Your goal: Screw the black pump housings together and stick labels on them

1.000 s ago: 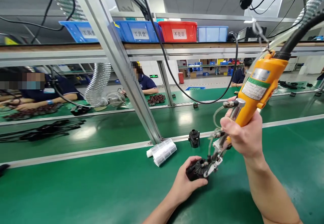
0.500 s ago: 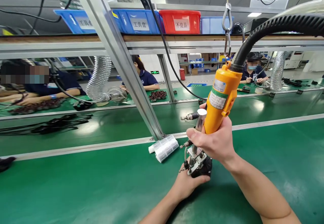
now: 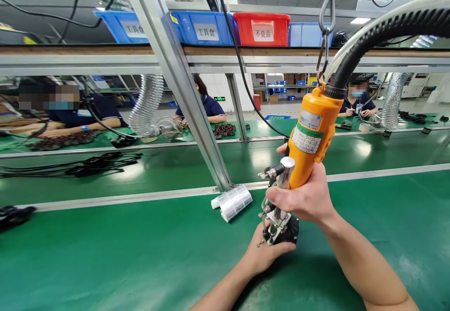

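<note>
My right hand (image 3: 305,194) is wrapped round an orange power screwdriver (image 3: 311,133) that tilts down to the left, with a thick black hose at its top. A metal cylinder with air fittings (image 3: 285,173) is fixed along its side. Below, my left hand (image 3: 262,252) grips a small black part (image 3: 291,232) low over the green bench, thumb along its near side. The tool's metal nose bracket (image 3: 277,224) is at the black part; whether the tip touches it is hidden.
A clear plastic label roll (image 3: 232,203) lies by the foot of a slanting metal post (image 3: 190,100). Blue bins (image 3: 207,25) and a red bin (image 3: 262,27) stand on the shelf above. Black cables (image 3: 87,166) lie on the far belt. Several co-workers sit beyond it.
The view has shifted a little, so most things appear slightly farther right. The screwdriver stands a bit more upright; both hands keep their holds.
</note>
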Demonstrator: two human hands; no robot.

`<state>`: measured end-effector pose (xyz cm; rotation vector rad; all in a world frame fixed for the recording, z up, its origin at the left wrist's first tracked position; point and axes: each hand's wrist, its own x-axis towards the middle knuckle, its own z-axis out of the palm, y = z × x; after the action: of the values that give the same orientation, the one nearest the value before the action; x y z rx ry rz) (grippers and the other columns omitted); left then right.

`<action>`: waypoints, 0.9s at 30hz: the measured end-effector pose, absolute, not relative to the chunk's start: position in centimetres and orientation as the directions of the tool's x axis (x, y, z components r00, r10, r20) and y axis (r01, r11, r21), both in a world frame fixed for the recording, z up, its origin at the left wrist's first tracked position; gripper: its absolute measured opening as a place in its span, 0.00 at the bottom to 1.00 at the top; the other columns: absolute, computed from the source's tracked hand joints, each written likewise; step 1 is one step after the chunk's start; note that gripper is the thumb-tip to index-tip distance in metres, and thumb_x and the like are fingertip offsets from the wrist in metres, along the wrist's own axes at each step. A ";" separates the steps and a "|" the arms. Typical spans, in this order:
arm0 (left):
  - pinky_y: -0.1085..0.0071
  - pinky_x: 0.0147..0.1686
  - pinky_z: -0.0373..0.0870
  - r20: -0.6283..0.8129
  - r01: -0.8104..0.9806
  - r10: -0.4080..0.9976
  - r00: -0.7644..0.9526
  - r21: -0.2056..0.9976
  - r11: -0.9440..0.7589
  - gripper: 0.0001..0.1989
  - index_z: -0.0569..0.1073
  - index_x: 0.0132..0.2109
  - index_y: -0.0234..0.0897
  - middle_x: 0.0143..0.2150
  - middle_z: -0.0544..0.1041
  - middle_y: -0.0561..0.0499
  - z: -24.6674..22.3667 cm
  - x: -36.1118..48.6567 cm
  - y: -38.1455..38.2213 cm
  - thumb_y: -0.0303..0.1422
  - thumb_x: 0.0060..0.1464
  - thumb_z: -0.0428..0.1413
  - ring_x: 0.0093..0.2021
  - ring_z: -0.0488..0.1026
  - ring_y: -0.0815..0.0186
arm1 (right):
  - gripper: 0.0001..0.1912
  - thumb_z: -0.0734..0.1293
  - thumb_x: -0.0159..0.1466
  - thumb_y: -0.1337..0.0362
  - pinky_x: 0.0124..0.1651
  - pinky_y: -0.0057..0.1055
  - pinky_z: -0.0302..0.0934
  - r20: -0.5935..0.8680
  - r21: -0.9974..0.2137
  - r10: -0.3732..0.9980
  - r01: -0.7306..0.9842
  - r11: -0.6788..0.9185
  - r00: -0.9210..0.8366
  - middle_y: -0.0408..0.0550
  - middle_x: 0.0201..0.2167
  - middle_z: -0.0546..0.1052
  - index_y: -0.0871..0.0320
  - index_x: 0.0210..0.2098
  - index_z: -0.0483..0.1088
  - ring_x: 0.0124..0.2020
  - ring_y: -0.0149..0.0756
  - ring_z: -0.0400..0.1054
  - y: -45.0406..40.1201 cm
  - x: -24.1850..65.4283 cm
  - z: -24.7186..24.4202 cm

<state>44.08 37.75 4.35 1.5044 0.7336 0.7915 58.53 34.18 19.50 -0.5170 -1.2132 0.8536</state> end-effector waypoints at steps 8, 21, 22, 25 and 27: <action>0.44 0.65 0.70 0.087 0.003 0.821 0.564 0.994 -0.108 0.31 0.81 0.54 0.38 0.48 0.84 0.43 1.5 43.9 38.5 0.37 0.40 0.77 0.59 0.75 0.39 | 0.28 0.85 0.54 0.63 0.21 0.22 0.54 0.583 -0.751 0.776 -0.206 0.628 0.239 0.35 0.24 0.64 0.55 0.42 0.65 0.22 0.28 0.55 34.2 57.2 18.4; 0.45 0.69 0.64 0.090 0.072 0.823 0.561 0.985 -0.157 0.33 0.82 0.55 0.39 0.55 0.82 0.42 2.5 43.9 38.5 0.35 0.39 0.77 0.64 0.71 0.36 | 0.29 0.83 0.53 0.61 0.25 0.24 0.54 0.585 -0.794 0.775 -0.024 0.607 0.240 0.33 0.25 0.64 0.55 0.44 0.63 0.23 0.30 0.55 35.9 56.2 15.8; 0.45 0.68 0.65 0.092 0.075 0.820 0.565 0.984 -0.162 0.33 0.81 0.55 0.38 0.55 0.82 0.42 2.3 43.9 38.6 0.35 0.39 0.76 0.63 0.71 0.36 | 0.28 0.82 0.54 0.60 0.25 0.24 0.55 0.586 -0.794 0.772 -0.019 0.608 0.247 0.34 0.25 0.65 0.55 0.43 0.63 0.23 0.30 0.56 35.9 56.2 15.7; 0.46 0.68 0.65 0.113 0.039 0.807 0.580 0.985 -0.166 0.33 0.79 0.56 0.36 0.57 0.81 0.40 1.5 44.1 38.6 0.34 0.41 0.76 0.62 0.72 0.38 | 0.26 0.81 0.55 0.61 0.24 0.24 0.55 0.612 -0.769 0.749 -0.031 0.639 0.256 0.34 0.24 0.64 0.54 0.43 0.62 0.22 0.30 0.56 35.9 56.3 15.9; 0.47 0.66 0.68 0.110 0.008 0.801 0.588 0.990 -0.142 0.34 0.77 0.58 0.35 0.56 0.81 0.40 0.8 44.3 38.4 0.33 0.43 0.75 0.60 0.74 0.40 | 0.24 0.79 0.55 0.61 0.22 0.24 0.56 0.650 -0.733 0.706 -0.013 0.680 0.282 0.35 0.24 0.63 0.53 0.43 0.63 0.20 0.31 0.57 35.9 56.7 16.5</action>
<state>44.30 38.35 0.83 1.5746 0.7004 0.7957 56.69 35.85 16.55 -0.6959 -1.2019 0.5374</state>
